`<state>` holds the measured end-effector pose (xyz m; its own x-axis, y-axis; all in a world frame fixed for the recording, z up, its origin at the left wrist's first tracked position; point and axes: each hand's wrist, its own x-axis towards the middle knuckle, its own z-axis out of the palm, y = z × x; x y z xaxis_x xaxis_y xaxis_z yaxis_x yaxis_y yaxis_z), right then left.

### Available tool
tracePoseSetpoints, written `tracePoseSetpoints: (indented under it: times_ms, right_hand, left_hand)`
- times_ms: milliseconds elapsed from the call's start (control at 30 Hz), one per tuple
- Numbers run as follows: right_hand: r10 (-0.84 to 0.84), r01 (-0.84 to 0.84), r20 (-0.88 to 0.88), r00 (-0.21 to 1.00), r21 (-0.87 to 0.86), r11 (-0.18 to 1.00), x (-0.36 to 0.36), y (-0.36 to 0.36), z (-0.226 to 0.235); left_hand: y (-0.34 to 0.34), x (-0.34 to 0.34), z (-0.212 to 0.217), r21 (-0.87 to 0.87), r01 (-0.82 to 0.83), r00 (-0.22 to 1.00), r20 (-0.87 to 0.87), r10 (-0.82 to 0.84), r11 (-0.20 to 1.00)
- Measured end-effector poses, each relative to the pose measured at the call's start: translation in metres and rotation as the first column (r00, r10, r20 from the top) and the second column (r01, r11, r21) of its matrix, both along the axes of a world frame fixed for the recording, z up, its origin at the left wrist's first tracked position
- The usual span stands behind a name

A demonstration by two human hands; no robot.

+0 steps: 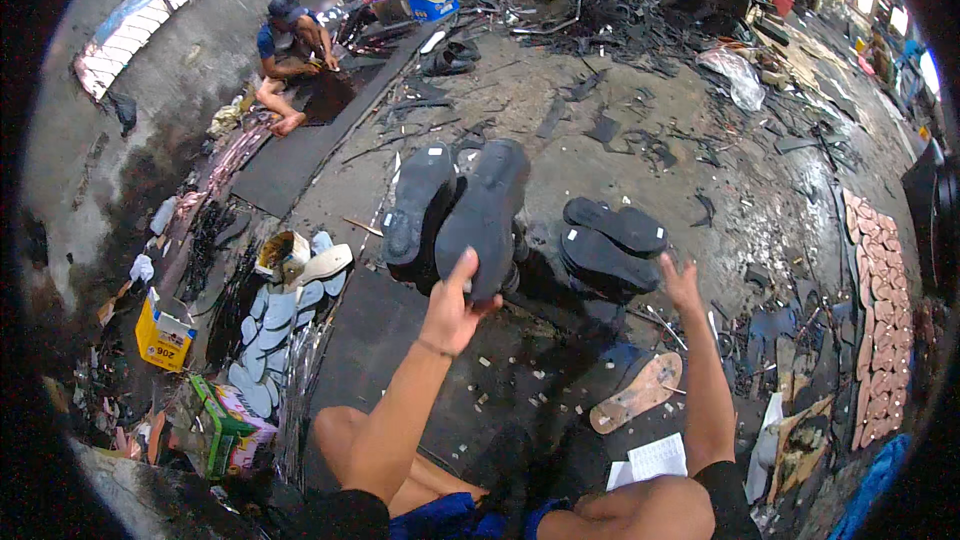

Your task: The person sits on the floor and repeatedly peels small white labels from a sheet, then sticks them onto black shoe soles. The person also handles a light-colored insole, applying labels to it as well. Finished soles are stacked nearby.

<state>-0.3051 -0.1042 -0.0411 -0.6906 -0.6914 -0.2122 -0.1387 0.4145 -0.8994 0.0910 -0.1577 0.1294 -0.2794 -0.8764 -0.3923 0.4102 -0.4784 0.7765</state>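
While the person sits on the floor (520,100), the head view shows the left hand (455,310) closed on the lower end of a black sole (485,215), its long axis pointing up and away. The right hand (682,285) is open and empty, just beside stacked black soles (610,240) lying to its left.

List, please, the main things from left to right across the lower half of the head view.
Yellow box → row of pale blue soles → left hand holding a black sole → tan sole → right hand → reddish soles.
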Motion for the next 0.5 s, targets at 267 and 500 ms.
tracePoseSetpoints:
  times_ms: [267, 500]
  right_hand:
    - [0.010, -0.091, 0.486, 0.874, 0.143, 0.985, 0.004, -0.015, -0.058]
    - [-0.039, 0.223, 0.846, 0.532, -0.096, 0.970, 0.147, 0.089, -0.023]
  left_hand:
    - [-0.007, -0.024, -0.026, 0.286, -0.379, 0.917, -0.015, 0.400, 0.880]
    - [0.113, -0.059, -0.152, 0.235, -0.002, 0.957, 0.284, -0.066, 0.972]
